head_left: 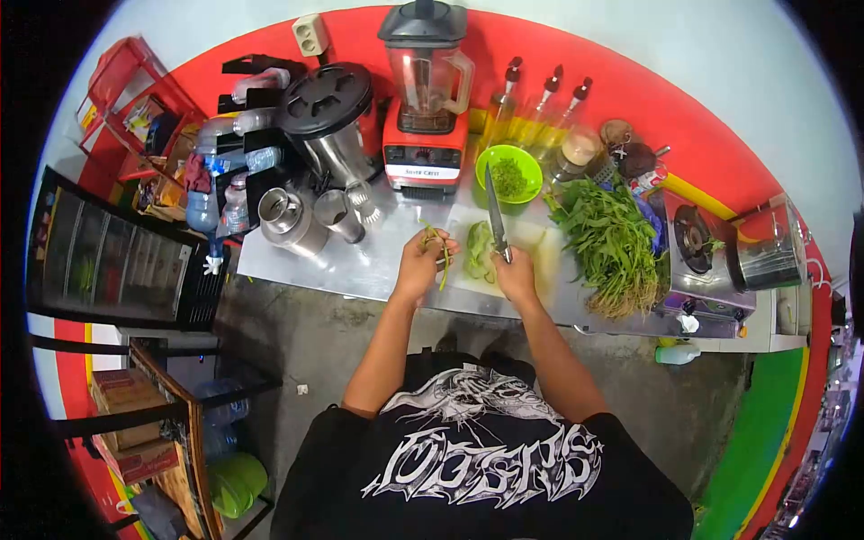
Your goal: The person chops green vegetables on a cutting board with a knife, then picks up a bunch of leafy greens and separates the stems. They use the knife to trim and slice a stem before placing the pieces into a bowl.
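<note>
My left hand (pixel 423 261) is closed on a thin green vegetable strip (pixel 442 270), held left of the cutting board. In my right hand (pixel 516 273) is a kitchen knife (pixel 495 214), its blade pointing away from me toward the green bowl. Pale green vegetable pieces (pixel 480 252) lie on the white cutting board (pixel 531 245), between my hands. Behind the board stands a bright green bowl (pixel 531 166) with chopped greens (pixel 509 179) in it. A large bunch of leafy greens (pixel 605 229) with roots rests to the right of the board.
At the back of the metal table (pixel 396 274) stands a red blender (pixel 425 135), with oil bottles (pixel 544 112) beside it. Steel cups (pixel 339 216) and a metal jug (pixel 290 220) are on the left. A gas stove (pixel 697 256) with a pot (pixel 769 252) is at the right.
</note>
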A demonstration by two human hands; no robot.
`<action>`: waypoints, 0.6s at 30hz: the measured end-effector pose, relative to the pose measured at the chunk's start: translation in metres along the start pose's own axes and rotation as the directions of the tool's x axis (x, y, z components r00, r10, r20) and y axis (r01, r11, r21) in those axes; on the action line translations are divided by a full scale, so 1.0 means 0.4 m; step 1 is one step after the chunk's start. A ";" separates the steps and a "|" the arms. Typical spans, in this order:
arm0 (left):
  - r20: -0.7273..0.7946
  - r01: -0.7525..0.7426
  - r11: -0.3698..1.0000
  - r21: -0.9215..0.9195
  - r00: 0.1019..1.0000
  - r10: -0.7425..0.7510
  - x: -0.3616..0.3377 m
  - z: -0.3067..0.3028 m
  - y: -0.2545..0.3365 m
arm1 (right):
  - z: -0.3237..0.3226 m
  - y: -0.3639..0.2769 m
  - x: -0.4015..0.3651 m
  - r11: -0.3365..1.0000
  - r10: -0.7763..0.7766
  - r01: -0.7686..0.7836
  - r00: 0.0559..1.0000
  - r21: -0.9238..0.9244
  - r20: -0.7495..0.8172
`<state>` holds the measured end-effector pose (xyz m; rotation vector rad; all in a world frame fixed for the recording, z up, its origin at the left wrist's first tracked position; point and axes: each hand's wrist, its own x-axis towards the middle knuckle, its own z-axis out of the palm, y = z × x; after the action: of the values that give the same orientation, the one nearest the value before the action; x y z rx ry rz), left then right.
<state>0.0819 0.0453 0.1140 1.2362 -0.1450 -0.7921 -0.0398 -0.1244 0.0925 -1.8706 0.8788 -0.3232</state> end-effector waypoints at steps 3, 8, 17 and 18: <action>-0.030 0.010 1.000 -0.001 0.999 -0.010 -0.009 -0.005 0.002 | 0.020 0.051 0.018 0.985 -0.113 0.102 0.991 -0.142 -0.065; -0.009 0.004 1.000 0.023 1.000 -0.004 -0.013 0.008 -0.008 | -0.012 0.070 0.019 0.967 -0.059 0.045 0.997 -0.249 -0.051; 0.039 -0.062 0.997 0.054 0.997 0.060 -0.008 0.058 -0.021 | -0.077 0.063 -0.002 0.949 -0.190 0.162 0.979 -0.272 -0.080; 0.040 -0.061 0.997 0.052 0.997 0.059 -0.005 0.061 -0.025 | -0.081 0.061 -0.003 0.939 -0.215 0.176 0.971 -0.297 -0.103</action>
<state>0.0635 0.0262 0.1144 1.2614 -0.2346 -0.7641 -0.0698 -0.1513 0.0863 -2.2342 0.8653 -0.4693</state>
